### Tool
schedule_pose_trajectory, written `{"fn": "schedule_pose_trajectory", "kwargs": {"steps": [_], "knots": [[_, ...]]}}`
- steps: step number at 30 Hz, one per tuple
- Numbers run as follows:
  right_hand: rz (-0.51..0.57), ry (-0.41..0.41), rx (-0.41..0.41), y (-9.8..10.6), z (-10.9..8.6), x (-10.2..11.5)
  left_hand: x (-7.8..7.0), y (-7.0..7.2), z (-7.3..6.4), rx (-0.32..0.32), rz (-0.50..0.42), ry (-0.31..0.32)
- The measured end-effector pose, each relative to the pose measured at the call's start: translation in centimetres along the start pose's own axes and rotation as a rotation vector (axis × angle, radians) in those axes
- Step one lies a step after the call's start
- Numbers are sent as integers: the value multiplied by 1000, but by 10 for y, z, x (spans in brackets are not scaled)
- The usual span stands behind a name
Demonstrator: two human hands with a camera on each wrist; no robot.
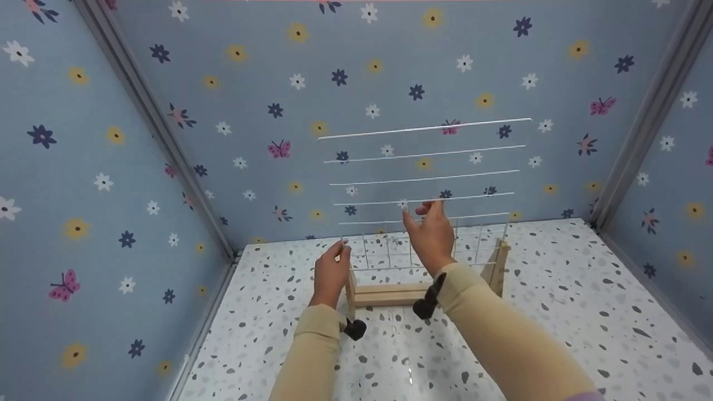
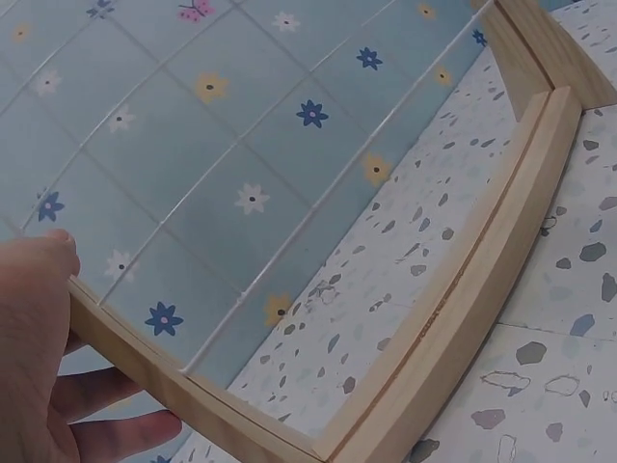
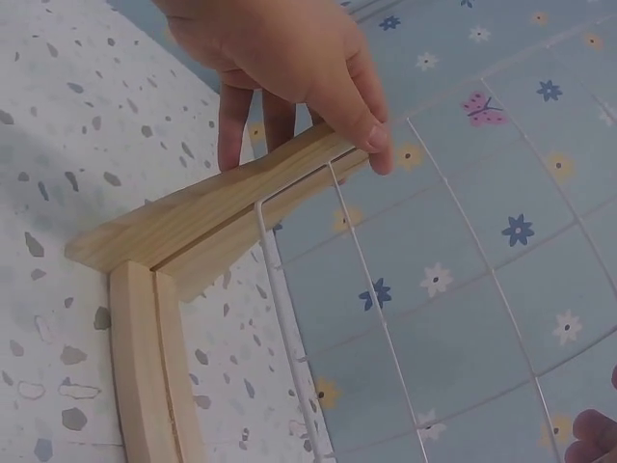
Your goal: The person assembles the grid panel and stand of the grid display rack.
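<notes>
A white wire grid panel (image 1: 423, 129) stands upright in a wooden stand. Its side edge lies along the groove of the left post (image 1: 350, 292), and in the right wrist view its bottom wire (image 3: 289, 309) sits above the grooved base bar (image 3: 135, 357). My left hand (image 1: 331, 273) grips the top of that post, thumb on the near side beside the wire and fingers behind, as the left wrist view shows. My right hand (image 1: 434, 236) is in front of the grid's middle, thumb and fingers apart; a few of its fingertips (image 3: 593, 442) show in the right wrist view.
The right post (image 1: 498, 267) rises at the far end of the base bar. The stand rests on a white speckled tabletop (image 1: 557, 312). Blue flowered panels (image 1: 390, 50) enclose the back and both sides, with grey frame bars (image 1: 150, 122) at the corners.
</notes>
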State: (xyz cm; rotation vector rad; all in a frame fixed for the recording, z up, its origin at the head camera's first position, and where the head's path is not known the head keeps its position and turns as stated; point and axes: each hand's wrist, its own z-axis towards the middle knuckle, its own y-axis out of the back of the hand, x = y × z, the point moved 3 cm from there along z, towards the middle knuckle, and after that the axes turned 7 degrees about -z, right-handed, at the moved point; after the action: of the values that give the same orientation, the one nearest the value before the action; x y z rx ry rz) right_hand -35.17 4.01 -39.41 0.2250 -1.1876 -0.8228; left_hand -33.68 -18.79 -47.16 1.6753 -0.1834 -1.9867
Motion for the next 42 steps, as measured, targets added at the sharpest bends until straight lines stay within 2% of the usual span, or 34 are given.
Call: {"fn": "schedule_pose_trajectory", "kwargs": {"steps": [5,13,16,21,31,37,42], "knots": [[0,-6,14,-3,-2,-2,-3,-1,0,-46,38,16],[-1,-21,42,-8,-4,-9,-7,-7,-2,-128,182,-38],[-3,-23,45,-10,-5,-10,-6,-9,-2,-155,206,-52],[-16,-28,42,-9,-4,-12,-7,-11,-1,-158,180,-62],[-32,-38,49,-10,-6,-15,-3,-9,-3,-140,158,7],[-24,-19,53,-12,-7,-17,-6,-6,-4,-121,161,-25],[-21,9,44,-12,-7,-17,-8,-6,-2,-104,164,-24]]}}
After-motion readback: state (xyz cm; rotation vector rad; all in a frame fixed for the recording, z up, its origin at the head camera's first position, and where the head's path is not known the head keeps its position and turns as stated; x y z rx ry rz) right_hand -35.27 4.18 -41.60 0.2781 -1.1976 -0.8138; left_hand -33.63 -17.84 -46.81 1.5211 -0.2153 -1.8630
